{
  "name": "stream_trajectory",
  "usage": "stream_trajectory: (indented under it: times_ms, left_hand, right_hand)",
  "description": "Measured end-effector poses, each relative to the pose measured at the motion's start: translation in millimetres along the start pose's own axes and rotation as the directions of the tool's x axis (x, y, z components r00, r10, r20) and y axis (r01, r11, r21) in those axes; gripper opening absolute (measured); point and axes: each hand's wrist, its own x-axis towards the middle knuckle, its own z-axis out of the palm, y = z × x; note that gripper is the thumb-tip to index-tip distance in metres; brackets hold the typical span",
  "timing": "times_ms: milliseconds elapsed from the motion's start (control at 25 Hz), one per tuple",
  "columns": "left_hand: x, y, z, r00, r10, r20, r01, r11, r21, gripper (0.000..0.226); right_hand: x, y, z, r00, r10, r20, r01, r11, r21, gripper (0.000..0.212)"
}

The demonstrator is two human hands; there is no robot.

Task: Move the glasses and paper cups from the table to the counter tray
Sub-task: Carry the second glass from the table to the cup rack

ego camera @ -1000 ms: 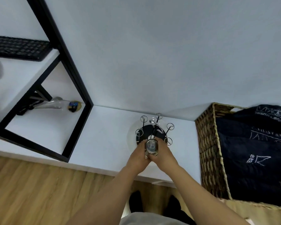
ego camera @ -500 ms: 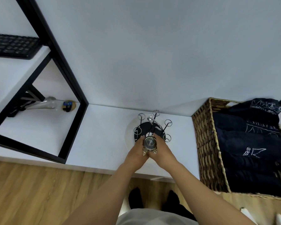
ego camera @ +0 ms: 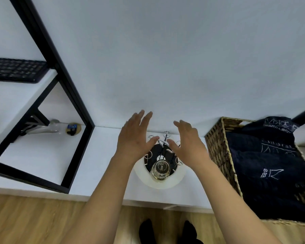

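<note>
A clear glass (ego camera: 161, 169) sits upside down on the near side of a round black tray with a chrome wire rack (ego camera: 163, 148), which rests on a white disc (ego camera: 179, 179) on the white counter (ego camera: 102, 155). My left hand (ego camera: 136, 138) hovers above the tray's left side, fingers spread, holding nothing. My right hand (ego camera: 187, 143) hovers over its right side, also spread and empty. Both hands partly hide the rack's wire loops. No paper cups are in view.
A woven basket (ego camera: 218, 152) with dark folded cloth stands right of the tray. A black metal frame (ego camera: 74, 110) rises on the left, with a keyboard (ego camera: 14, 69) on its shelf and a small bottle (ego camera: 42, 129) behind it. Wooden floor lies below the counter edge.
Both hands have let go of the glass, which now rests on the tray, and have lifted up and apart with fingers spread.
</note>
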Motion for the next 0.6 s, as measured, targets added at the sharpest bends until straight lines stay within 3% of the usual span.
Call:
stream_trajectory:
  times_ms: [80,280,480,600]
  left_hand:
    - [14,15,-11,0.984,0.121,-0.127,-0.112,0.991,0.075,0.085]
    - [30,63,6,0.945,0.264,-0.194,-0.259,0.965,0.049,0.083]
    - [19,147,59,0.890,0.455,-0.029,-0.456,0.890,-0.019,0.082]
    - [-10,222,102,0.783,0.609,0.127,-0.609,0.792,-0.043,0.081]
  right_hand:
    - [4,-9,-26,0.994,-0.048,-0.101,0.037,0.994,-0.106,0.075]
    - [-23,18,-69,0.980,0.052,-0.193,-0.099,0.965,-0.243,0.079]
    - [-100,82,-95,0.914,0.271,-0.301,-0.339,0.918,-0.206,0.078]
    - [-182,135,-108,0.818,0.459,-0.347,-0.535,0.829,-0.162,0.078]
